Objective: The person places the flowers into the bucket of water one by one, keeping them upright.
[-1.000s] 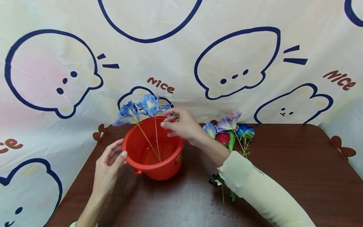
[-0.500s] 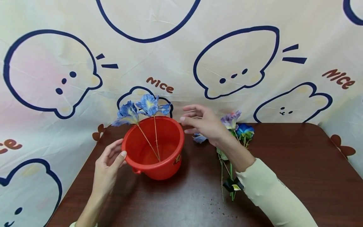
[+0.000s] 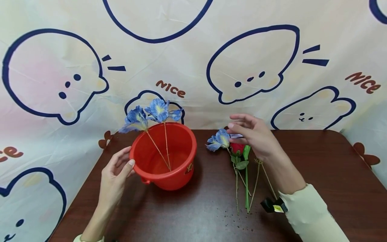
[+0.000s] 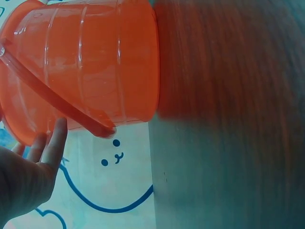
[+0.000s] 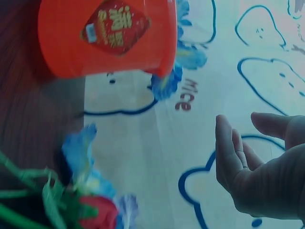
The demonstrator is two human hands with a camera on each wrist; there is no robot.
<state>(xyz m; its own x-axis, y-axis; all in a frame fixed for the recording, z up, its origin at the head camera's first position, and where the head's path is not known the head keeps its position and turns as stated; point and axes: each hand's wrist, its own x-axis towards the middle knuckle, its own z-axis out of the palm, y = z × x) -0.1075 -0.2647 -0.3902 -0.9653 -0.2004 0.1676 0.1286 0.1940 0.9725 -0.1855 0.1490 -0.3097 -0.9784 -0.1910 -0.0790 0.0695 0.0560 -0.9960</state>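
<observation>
A red bucket (image 3: 169,181) stands on the table with two blue artificial flowers (image 3: 159,111) leaning in it, their thin stems reaching to the bottom. My left hand (image 3: 116,171) holds its left rim, thumb at the edge; the left wrist view shows fingers (image 4: 56,143) against the outer wall, below the hanging handle (image 4: 57,102). To the right, my right hand (image 3: 255,137) hovers over a bunch of artificial flowers, fingers loosely bent, nothing in it. Beneath it lie a blue flower (image 3: 222,138) and a red rose (image 3: 237,148); other blooms are partly hidden behind the hand.
The brown table (image 3: 193,215) ends at a patterned cloth (image 3: 193,60) behind. Small dark crumbs (image 3: 235,222) lie near the flower stems (image 3: 247,188). A black device (image 3: 273,205) with a yellow label sits at my right wrist.
My right hand has moved right, from beside the blue blooms at the bucket to above the flowers on the table. The left hand and bucket have stayed put.
</observation>
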